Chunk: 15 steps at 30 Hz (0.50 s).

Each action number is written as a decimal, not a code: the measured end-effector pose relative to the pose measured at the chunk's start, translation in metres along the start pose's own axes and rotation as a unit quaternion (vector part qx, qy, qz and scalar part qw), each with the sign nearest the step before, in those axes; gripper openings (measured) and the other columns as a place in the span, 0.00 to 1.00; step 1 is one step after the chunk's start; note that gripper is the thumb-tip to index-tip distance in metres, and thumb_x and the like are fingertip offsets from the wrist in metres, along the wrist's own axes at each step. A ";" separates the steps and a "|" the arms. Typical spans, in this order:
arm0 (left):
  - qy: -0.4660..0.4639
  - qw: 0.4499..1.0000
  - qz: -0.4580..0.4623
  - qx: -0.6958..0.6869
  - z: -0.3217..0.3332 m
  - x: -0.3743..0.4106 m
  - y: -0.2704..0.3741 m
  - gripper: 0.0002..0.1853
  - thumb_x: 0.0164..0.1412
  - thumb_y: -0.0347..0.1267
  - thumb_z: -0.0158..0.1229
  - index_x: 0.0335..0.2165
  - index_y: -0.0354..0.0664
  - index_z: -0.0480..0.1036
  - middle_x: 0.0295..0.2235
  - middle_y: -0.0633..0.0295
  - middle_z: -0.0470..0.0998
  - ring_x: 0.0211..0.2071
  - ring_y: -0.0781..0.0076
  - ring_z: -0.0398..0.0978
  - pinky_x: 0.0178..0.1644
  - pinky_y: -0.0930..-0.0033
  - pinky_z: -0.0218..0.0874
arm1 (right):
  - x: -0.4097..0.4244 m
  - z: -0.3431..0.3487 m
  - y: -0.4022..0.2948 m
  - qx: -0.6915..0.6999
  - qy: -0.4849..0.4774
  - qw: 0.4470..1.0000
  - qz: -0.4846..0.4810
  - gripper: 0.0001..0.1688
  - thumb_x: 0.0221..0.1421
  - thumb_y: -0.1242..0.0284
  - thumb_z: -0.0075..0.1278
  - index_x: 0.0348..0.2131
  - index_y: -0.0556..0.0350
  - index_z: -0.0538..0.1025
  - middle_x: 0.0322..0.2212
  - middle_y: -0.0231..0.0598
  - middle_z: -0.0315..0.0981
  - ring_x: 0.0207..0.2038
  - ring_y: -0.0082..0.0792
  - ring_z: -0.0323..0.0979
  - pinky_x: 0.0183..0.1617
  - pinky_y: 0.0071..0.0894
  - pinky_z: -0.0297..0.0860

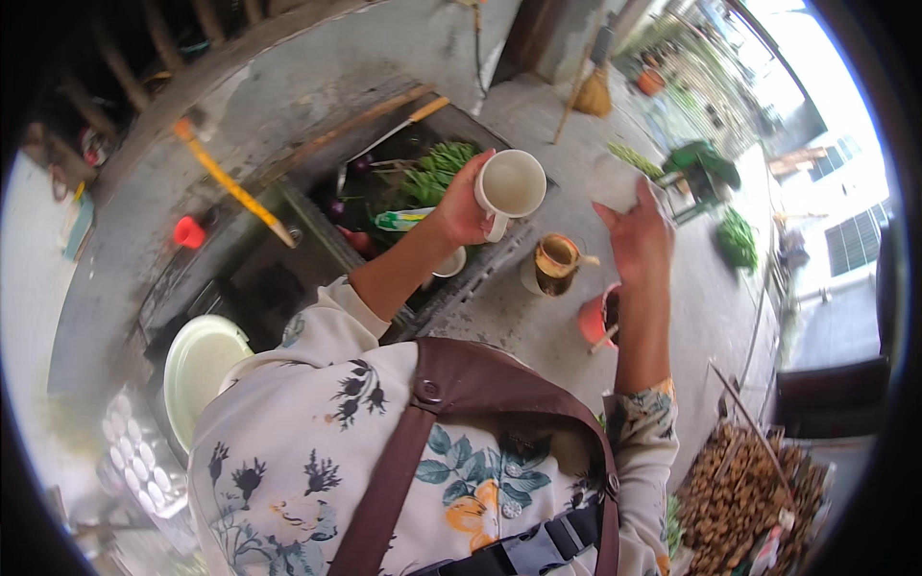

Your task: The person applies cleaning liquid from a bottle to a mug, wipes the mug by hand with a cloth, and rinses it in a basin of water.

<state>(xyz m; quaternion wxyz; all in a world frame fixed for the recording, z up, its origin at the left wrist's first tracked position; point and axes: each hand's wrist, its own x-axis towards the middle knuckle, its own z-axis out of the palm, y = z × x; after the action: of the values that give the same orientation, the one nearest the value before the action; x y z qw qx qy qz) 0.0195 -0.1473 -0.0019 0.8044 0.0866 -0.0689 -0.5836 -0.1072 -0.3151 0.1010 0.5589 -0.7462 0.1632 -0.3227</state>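
Note:
My left hand (464, 201) holds a white mug (510, 180) over the near edge of a dark stone sink; its mouth faces the camera and its handle points towards me. My right hand (637, 230), blurred and raised to the right, pinches a whitish, blurred thing (618, 181), perhaps a lid or a cloth; I cannot tell which. Leafy greens (439, 173) and a green-and-white packet (403, 219) lie in the sink behind my left forearm. A white bowl or cup (451, 263) shows partly under that forearm.
On the floor stand a brownish container (556, 266) and a red bucket (594, 320), partly behind my right forearm. A knife (400, 126) with a wooden handle rests across the sink. Left are a yellow stick (230, 183), a red cup (189, 232) and a pale green basin (205, 367). A broom (594, 93) stands farther off.

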 end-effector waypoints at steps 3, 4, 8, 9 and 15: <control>-0.047 0.998 0.019 0.032 0.003 -0.018 0.014 0.39 0.51 0.60 0.36 0.42 0.34 0.65 0.26 0.43 0.70 0.17 0.67 0.66 0.13 0.77 0.56 | 0.001 0.001 -0.003 0.333 -0.052 0.920 0.201 0.15 0.55 0.70 0.39 0.41 0.62 0.64 0.38 0.46 0.68 0.38 0.43 0.70 0.34 0.40 0.72; -0.035 0.998 0.043 0.039 0.006 -0.024 0.016 0.39 0.51 0.60 0.36 0.42 0.33 0.64 0.27 0.42 0.70 0.17 0.66 0.67 0.13 0.76 0.56 | 0.001 0.003 -0.001 0.333 -0.071 0.915 0.216 0.15 0.55 0.70 0.39 0.40 0.62 0.64 0.38 0.46 0.68 0.38 0.43 0.70 0.34 0.40 0.72; -0.074 0.991 0.110 0.030 0.019 -0.051 0.018 0.34 0.51 0.58 0.38 0.40 0.38 0.67 0.33 0.52 0.72 0.27 0.57 0.73 0.12 0.69 0.62 | -0.005 0.018 0.011 0.345 -0.172 0.886 0.258 0.16 0.55 0.67 0.41 0.41 0.59 0.65 0.39 0.43 0.68 0.40 0.39 0.69 0.37 0.38 0.71; -0.113 0.986 0.115 0.039 0.022 -0.058 0.017 0.36 0.51 0.58 0.38 0.41 0.35 0.65 0.34 0.50 0.72 0.28 0.57 0.73 0.12 0.69 0.62 | -0.006 0.023 0.013 0.336 -0.176 0.884 0.273 0.16 0.55 0.67 0.41 0.41 0.57 0.65 0.40 0.41 0.68 0.41 0.37 0.69 0.38 0.37 0.70; -0.130 0.972 0.173 0.092 0.035 -0.081 -0.004 0.39 0.49 0.59 0.41 0.42 0.32 0.63 0.30 0.53 0.71 0.32 0.60 0.70 0.14 0.66 0.64 | -0.002 0.028 0.007 0.303 -0.225 0.898 0.227 0.14 0.52 0.68 0.46 0.37 0.57 0.67 0.35 0.38 0.69 0.36 0.32 0.68 0.37 0.35 0.69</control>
<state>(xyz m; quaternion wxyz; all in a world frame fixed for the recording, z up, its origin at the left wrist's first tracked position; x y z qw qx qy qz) -0.0164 -0.0731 0.0303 0.8659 0.0707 -0.2402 -0.4330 -0.0895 -0.2959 0.0888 0.8380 -0.5360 0.0925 -0.0445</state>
